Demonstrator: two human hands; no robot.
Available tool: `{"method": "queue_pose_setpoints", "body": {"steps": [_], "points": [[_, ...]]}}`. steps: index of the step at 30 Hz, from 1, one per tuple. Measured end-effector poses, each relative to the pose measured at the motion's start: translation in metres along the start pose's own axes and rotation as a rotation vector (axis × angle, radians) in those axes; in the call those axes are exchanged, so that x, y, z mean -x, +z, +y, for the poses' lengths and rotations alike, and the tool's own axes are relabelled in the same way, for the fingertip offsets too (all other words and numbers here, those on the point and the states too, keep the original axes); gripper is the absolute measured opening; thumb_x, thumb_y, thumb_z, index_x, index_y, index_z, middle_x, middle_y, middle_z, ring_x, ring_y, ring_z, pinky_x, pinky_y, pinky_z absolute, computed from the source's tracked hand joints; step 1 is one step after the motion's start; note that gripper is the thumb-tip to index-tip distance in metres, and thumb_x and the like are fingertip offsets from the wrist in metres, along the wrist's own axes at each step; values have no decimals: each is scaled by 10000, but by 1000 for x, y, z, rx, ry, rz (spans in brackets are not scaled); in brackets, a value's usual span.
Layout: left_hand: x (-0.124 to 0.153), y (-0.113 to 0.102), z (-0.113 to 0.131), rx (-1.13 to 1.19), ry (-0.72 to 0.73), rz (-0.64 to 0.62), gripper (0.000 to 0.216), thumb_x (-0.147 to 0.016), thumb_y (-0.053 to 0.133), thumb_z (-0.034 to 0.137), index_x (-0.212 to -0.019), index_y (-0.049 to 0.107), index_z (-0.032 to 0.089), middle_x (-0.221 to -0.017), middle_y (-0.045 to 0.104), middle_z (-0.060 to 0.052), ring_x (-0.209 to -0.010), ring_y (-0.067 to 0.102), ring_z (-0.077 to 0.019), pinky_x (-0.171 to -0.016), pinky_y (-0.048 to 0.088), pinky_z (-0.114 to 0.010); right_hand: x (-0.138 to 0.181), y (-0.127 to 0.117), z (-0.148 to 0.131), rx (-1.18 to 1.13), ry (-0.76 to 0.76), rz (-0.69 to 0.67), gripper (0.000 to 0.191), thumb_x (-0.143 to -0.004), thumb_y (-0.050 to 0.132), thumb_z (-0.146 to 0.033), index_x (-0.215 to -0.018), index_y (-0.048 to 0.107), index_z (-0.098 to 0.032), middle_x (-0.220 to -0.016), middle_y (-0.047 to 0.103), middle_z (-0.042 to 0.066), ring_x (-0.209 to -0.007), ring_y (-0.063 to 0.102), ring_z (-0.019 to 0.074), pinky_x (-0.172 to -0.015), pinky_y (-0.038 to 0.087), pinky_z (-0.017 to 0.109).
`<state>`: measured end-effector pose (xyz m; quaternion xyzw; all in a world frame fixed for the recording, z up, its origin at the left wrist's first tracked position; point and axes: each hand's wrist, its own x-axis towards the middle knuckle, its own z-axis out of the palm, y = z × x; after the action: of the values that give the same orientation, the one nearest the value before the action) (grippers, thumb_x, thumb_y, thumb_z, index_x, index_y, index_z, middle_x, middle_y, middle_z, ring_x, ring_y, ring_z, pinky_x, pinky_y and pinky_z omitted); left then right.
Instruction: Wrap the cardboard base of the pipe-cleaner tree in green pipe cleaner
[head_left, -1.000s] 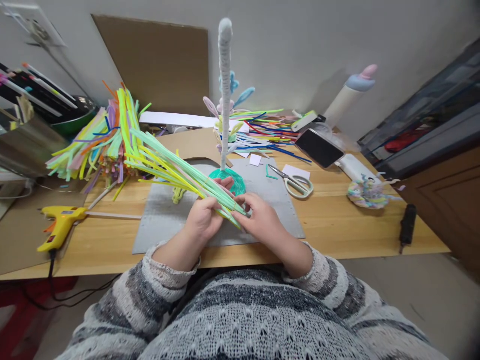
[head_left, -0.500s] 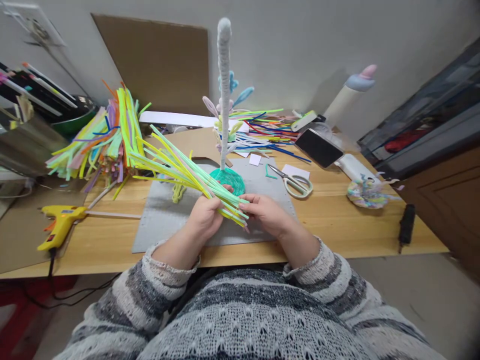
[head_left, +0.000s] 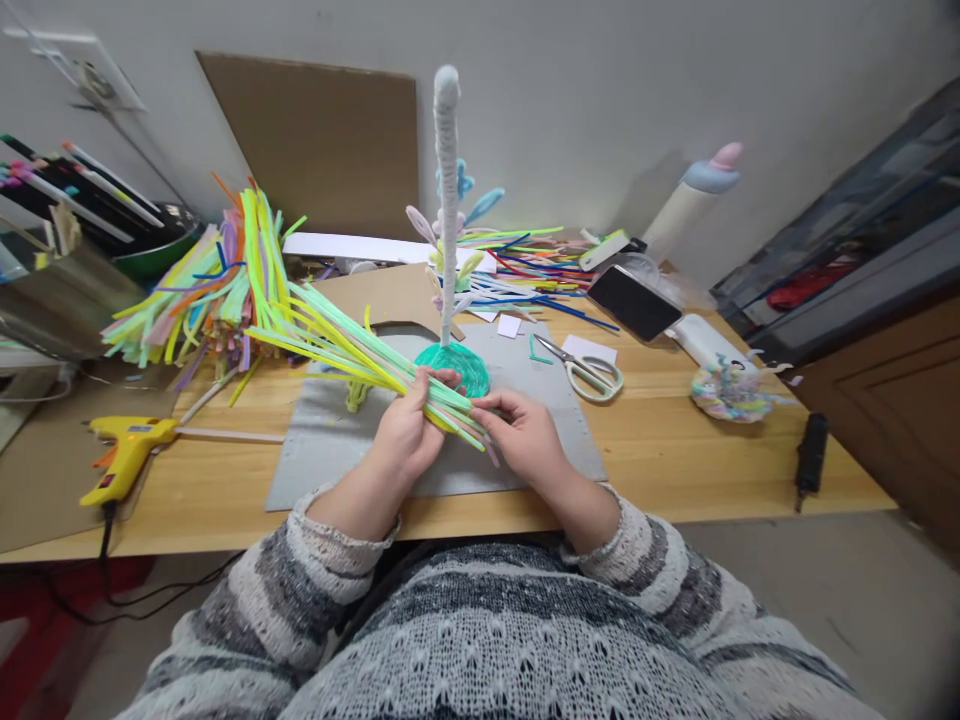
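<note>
A bundle of yellow, mint and pale pink pipe cleaners (head_left: 352, 352) lies slantwise across my left hand (head_left: 411, 428), whose fingers are closed round it. My right hand (head_left: 523, 432) pinches the near right ends of the same bundle between thumb and fingers. Just behind the hands stands a white wrapped post (head_left: 447, 200) on a round green base (head_left: 472, 368). Blue, pink and yellow looped shapes (head_left: 480, 205) show beside the post. Under the hands is a grey mat (head_left: 330, 470). A small yellow-green piece (head_left: 357, 396) rests on it, partly hidden by the bundle.
Scissors (head_left: 589, 372) lie at the mat's right edge. A yellow glue gun (head_left: 127, 450) is at the left, its cord hanging off the table. More pipe cleaners (head_left: 217, 270) are heaped behind it. A phone (head_left: 636, 302) and a black tool (head_left: 812, 460) are on the right.
The bundle's far ends have dropped lower and sit closer together. My right hand has shifted slightly left along the near ends. The camera view has tilted up a little.
</note>
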<state>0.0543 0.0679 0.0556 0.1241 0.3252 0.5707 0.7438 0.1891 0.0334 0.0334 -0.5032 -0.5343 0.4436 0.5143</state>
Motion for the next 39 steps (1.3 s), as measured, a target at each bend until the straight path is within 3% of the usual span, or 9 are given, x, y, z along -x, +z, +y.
{"method": "queue_pose_setpoints", "body": {"steps": [3,6,11,18,24,31,39], "points": [[-1,-1,3,48,40,-14,271,-947,500,231,-699,575,151,-689,616,-7,-707,627,-114,-823,532,-291,3,-3,0,186,-215,50,82,-808,606,-234,-781,672,-192,-735,679,24,-668,618,154,-601,477,270],[-3,-2,5,92,72,-41,319,-975,417,229,-700,562,157,-640,558,10,-645,589,-99,-788,531,-272,8,-6,-2,369,-402,14,143,-866,556,-192,-764,656,-192,-693,642,22,-660,586,144,-624,450,269],[-5,-2,9,137,90,-65,367,-989,342,239,-688,533,152,-599,476,22,-579,522,-89,-714,515,-246,15,-10,-7,515,-537,-64,204,-924,500,-182,-760,622,-189,-653,591,14,-657,553,142,-635,429,270],[-2,-2,18,206,60,-121,360,-998,309,260,-704,487,153,-579,406,44,-539,479,-74,-681,488,-223,22,-17,-6,519,-619,-56,180,-927,488,-153,-861,652,-188,-765,673,45,-724,610,151,-669,486,280],[-2,-1,25,268,52,-129,355,-1010,293,284,-744,488,151,-536,333,75,-438,376,-50,-550,407,-187,30,-21,-3,499,-642,-38,182,-920,504,-154,-890,674,-211,-805,706,46,-774,654,166,-695,518,300],[-2,-2,36,281,104,-159,317,-995,360,311,-760,511,160,-529,342,72,-436,373,-49,-524,374,-174,38,-26,-4,498,-623,-46,218,-909,505,-145,-954,695,-241,-846,725,58,-790,664,183,-705,539,346],[-2,-2,49,325,129,-168,373,-1005,294,353,-750,483,158,-527,341,73,-420,366,-39,-489,340,-166,45,-36,-3,480,-705,-30,253,-871,552,-86,-1018,680,-246,-851,733,54,-779,667,185,-680,532,348]]}}
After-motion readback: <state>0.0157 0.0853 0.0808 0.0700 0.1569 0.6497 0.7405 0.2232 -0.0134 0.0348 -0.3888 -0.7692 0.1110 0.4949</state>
